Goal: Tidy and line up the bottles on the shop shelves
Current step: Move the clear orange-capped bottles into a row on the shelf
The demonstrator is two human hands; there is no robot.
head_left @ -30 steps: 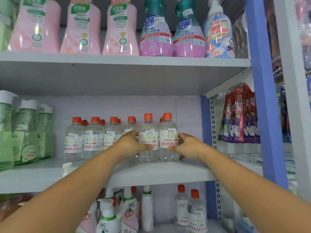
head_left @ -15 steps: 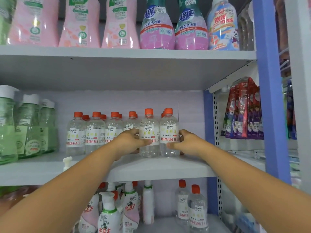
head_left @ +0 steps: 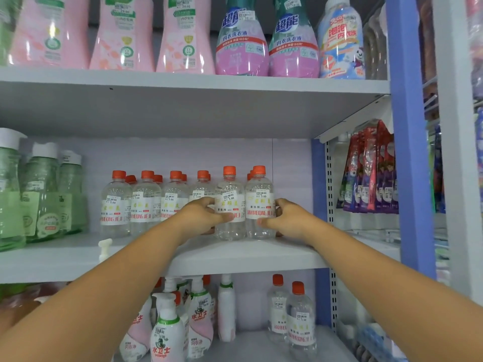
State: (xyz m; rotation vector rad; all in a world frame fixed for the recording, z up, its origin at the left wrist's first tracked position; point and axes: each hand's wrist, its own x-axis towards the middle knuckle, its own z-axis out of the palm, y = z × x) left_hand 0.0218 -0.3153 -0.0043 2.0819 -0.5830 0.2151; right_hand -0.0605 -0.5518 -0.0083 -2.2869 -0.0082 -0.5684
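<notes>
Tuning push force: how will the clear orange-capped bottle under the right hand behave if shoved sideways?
The bottle is tall on a narrow base, so a high push probably tips it. It looks full, likely heavy. The right hand holds it at label height; smooth plastic may slip.

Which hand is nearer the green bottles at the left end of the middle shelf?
Left. The left hand is past the row of clear bottles from the green bottles; the right hand is farther right, beyond the left hand.

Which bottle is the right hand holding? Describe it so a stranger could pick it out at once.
Find the middle shelf with its row of clear, orange-capped bottles. The one meant is the rightmost front bottle, nearest the blue upright. Only it has the right hand curled round it.
</notes>
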